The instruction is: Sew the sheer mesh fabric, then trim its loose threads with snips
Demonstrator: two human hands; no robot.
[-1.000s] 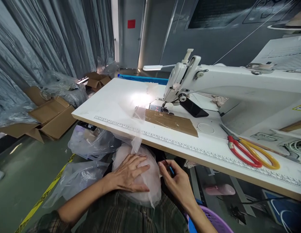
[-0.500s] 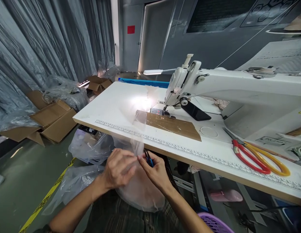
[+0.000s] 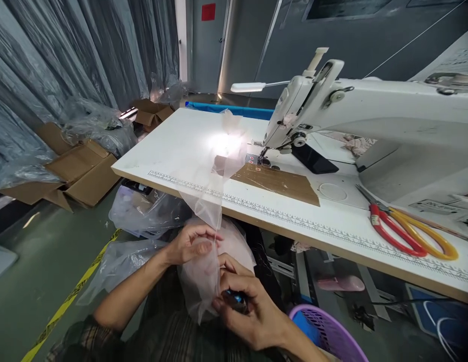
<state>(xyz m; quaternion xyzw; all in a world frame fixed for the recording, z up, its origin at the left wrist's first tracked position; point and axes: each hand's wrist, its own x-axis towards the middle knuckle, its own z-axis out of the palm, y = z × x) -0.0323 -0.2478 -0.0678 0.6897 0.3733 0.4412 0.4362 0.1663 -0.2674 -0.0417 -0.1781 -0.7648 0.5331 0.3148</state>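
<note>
Two hands [image 3: 190,246] [image 3: 256,317] touch sheer fabric [image 3: 199,281], the right gripping one small tool [image 3: 237,297].

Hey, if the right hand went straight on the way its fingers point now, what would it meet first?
Most likely the sheer pale fabric. The right hand points toward the picture's left, its fingertips seemingly already at the fabric's edge, though exact depth is unclear.

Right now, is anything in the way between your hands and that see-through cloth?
Nothing that I can see. The left hand and right hand are both right at the cloth. The right hand holds a small dark tool, but its fingertips look free to reach.
</note>
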